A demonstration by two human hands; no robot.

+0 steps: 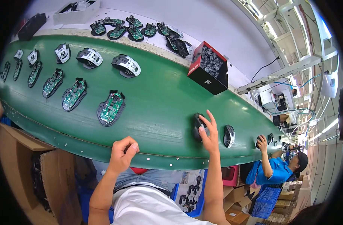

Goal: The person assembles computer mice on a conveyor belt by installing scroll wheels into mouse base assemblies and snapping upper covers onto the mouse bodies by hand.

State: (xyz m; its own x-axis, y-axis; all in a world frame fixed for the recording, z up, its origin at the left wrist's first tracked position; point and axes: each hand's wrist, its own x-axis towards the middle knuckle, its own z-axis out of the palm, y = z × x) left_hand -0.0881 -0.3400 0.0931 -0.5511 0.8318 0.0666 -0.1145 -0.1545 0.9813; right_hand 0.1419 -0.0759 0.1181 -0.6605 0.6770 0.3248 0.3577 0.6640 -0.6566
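Observation:
A black computer mouse (197,128) rests on the green conveyor belt (156,108). My right hand (211,135) is at its right side, fingers stretched and apart, thumb and a fingertip against or just beside it. Over the belt's near edge, my left hand (122,154) is closed with curled fingers; what they hold, if anything, is hidden. To its upper left lies a mouse base with a green circuit board (111,108). Beyond that sits a white-and-black mouse top shell (126,66). Another assembled mouse (229,136) stands right of my right hand.
A black-and-red box (209,71) full of small grey parts stands at the belt's far side. More circuit-board bases (135,33) lie on the far ledge. A blue bin (188,193) with black parts is below me. A co-worker in blue (271,170) handles a mouse farther right.

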